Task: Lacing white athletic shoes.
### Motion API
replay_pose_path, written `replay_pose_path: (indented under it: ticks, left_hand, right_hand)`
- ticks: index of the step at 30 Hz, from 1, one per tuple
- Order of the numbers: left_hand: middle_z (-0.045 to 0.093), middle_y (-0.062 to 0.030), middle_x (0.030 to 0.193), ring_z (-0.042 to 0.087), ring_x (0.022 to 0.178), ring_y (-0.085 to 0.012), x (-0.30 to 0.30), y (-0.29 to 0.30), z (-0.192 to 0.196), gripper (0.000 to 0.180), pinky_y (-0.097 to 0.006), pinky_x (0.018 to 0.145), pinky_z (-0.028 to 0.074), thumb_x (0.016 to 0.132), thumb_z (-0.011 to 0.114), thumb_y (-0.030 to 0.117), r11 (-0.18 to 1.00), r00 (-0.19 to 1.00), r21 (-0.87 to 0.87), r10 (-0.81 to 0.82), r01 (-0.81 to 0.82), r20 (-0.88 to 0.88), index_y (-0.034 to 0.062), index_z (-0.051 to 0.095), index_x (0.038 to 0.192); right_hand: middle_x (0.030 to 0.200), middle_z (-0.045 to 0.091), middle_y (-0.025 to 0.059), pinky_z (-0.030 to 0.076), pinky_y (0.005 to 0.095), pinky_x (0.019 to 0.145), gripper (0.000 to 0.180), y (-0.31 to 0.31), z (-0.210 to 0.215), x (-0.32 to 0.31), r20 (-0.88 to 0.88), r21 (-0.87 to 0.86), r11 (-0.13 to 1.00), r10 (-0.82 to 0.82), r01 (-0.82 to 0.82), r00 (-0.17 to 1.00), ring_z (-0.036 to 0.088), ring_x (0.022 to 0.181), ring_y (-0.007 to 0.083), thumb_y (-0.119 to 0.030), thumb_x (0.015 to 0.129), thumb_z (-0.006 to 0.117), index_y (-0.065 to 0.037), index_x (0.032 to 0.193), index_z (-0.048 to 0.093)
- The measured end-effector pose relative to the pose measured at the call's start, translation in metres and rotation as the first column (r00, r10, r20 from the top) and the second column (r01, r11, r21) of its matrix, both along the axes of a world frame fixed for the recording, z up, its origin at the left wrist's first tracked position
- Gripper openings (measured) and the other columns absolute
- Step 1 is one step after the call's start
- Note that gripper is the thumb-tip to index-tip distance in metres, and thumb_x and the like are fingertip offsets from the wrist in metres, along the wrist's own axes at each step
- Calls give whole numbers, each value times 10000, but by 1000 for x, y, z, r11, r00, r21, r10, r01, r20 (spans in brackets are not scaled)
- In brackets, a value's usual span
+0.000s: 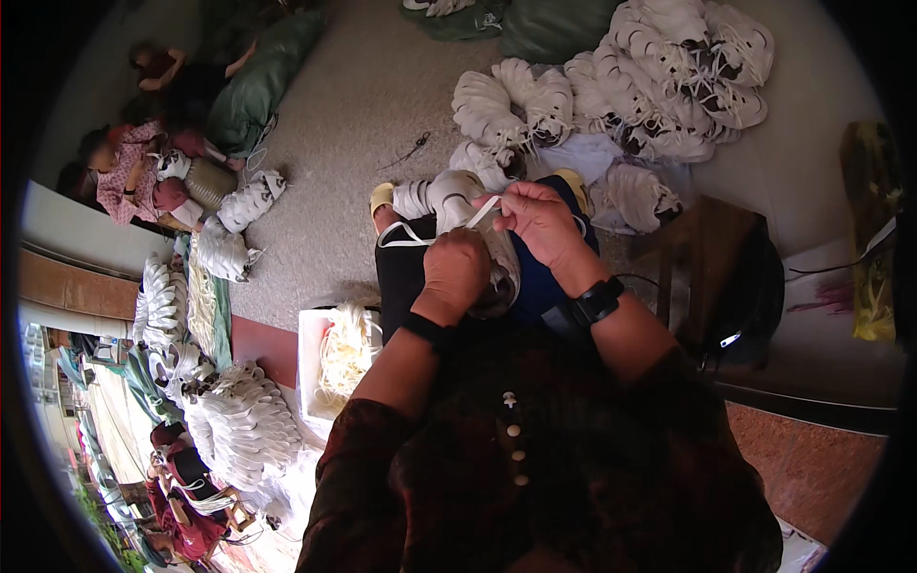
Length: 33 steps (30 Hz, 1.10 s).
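Observation:
A white shoe (501, 261) rests between my knees, partly hidden by my hands. My right hand (543, 225) is closed in a pinch on a flat white shoelace (484, 212) above the shoe. Lower and to the left, my left hand (456, 271) is closed, its fingers curled at the same lace by the shoe's side. The lace runs taut between the two hands, and a loose loop of it hangs over to the left. Just beyond my hands, more white shoes (453, 191) lie between my feet.
Piles of white shoes (659, 81) lie ahead to the right. A white box (312, 368) of laces stands by my left forearm. A dark wooden stool (712, 253) is at the right. Co-workers (134, 177) sit at left among shoe bundles (250, 202) and green sacks (263, 91).

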<state>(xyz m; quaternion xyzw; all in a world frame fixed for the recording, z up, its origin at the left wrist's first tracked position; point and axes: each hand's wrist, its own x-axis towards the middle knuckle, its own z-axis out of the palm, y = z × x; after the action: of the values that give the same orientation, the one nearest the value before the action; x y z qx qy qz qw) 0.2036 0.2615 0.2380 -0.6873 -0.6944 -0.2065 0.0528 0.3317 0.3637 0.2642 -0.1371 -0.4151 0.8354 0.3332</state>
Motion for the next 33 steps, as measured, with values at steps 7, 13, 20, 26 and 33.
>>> replay_pose_path:
  ticks: [7,13,20,26,33]
  left_hand:
    - [627,-141,674,637,649,-286,-5,3,18,95,-369,570,517,688,558,119,976,990,-188,88,-108,-112,68,630,654]
    - [648,-171,773,644,735,-327,-133,-104,68,136,-396,673,522,667,589,122,653,769,-408,514,-638,-380,44,657,755]
    - [638,-203,878,625,858,-321,-212,-215,5,188,-386,746,510,716,595,124,357,595,-558,734,-749,-329,41,657,873]
    - [627,-202,744,620,716,-353,-140,-97,-26,155,-406,649,494,700,533,66,916,818,-106,393,-386,419,13,627,812]
    - [637,-162,743,632,682,-256,-83,-5,-16,241,-330,641,489,703,632,116,969,760,-187,245,-164,601,-21,615,901]
  right_hand:
    - [639,458,49,456,294,549,180,3,-10,11,-12,-281,933,-239,226,971,563,650,229,-98,873,526,-37,705,500]
    - [604,373,12,288,262,438,200,86,-24,159,169,-212,378,-894,901,414,408,497,140,-60,829,475,-79,644,401]
    - [686,558,104,441,361,572,139,91,-53,161,578,762,598,-801,249,155,562,643,257,-128,749,591,-8,777,526]
    - [710,600,121,460,320,572,265,11,-28,14,500,808,580,-584,-102,640,591,628,204,-15,640,670,3,878,555]
    - [627,594,86,426,259,506,113,-2,-51,-24,481,776,626,-515,-72,710,530,537,116,5,686,636,41,786,595]
